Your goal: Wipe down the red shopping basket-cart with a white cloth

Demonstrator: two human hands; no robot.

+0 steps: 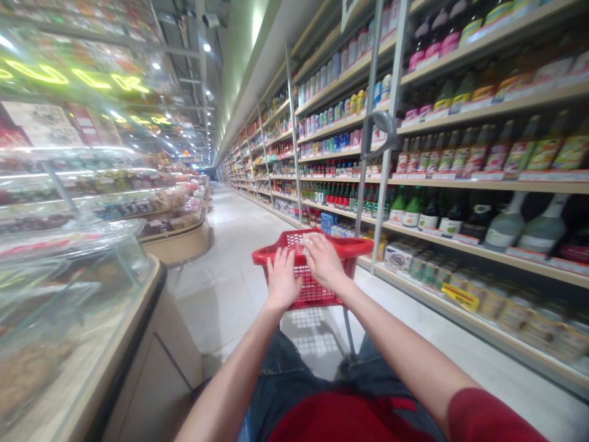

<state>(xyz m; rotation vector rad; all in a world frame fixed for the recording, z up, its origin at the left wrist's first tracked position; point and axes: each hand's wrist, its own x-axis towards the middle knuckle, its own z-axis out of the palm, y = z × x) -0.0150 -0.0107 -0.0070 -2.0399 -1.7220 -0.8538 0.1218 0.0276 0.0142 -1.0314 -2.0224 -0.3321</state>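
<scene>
A red plastic shopping basket stands in front of me on a thin-legged metal frame. Over its near rim lies my left hand, fingers spread and pointing forward, with nothing visible in it. Beside it to the right, my right hand reaches over the same rim with its fingers stretched out. Something small, whitish and clear shows at the right fingertips; I cannot make out what it is or whether it is held. The basket's inside is mostly hidden by the hands.
Tall shelves of bottles, cans and jars line the right side, with a grey metal pole against them. A glass-topped counter stands close on the left. The pale tiled aisle runs ahead between shelves and a rounded display stand.
</scene>
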